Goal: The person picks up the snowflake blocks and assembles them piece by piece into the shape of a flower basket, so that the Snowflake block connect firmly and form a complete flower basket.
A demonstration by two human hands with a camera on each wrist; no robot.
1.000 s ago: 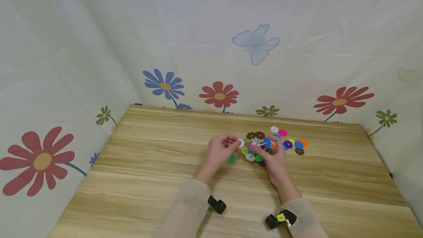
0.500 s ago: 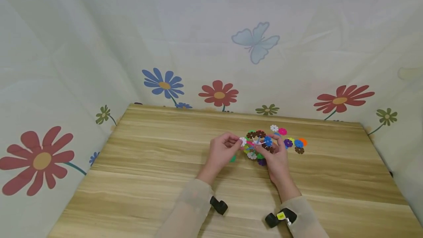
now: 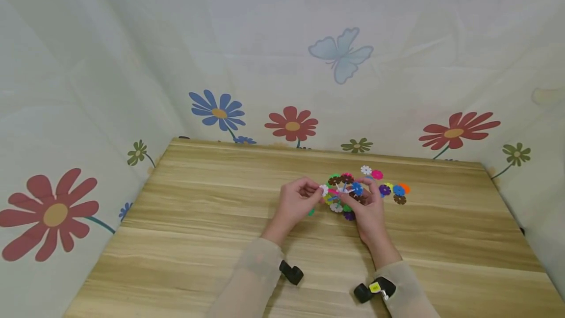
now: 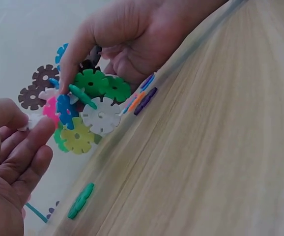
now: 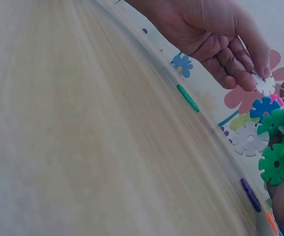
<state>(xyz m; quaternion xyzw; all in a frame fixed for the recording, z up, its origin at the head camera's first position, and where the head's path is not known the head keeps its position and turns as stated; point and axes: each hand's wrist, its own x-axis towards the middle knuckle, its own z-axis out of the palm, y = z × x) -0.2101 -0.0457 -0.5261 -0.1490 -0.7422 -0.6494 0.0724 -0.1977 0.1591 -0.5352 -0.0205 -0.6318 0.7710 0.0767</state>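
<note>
Between thumb and fingers, my left hand (image 3: 296, 202) pinches a white notched plastic disc (image 5: 265, 84), its edge right at a pink disc (image 4: 50, 109) of a built cluster. My right hand (image 3: 371, 215) grips that cluster of interlocked snowflake discs, thumb in front and fingers behind. Blue (image 4: 67, 111), yellow (image 4: 77, 136), white (image 4: 101, 116), green (image 4: 92, 82) and brown (image 4: 31, 97) discs stick out of it in different directions. The fingers and thumb of the right hand cover part of the cluster's middle.
Loose discs lie on the wooden table (image 3: 212, 200) right of the hands, among them white (image 3: 366, 170), pink (image 3: 377, 174), purple (image 3: 385, 189) and brown (image 3: 400, 199) ones. A single green disc (image 4: 81, 200) lies near the left hand. A flower-printed curtain (image 3: 247, 53) borders the table.
My left hand has shifted slightly right with the white disc, closer to the cluster, and covers more of the loose green disc. The right hand has hardly moved and keeps its grip.
</note>
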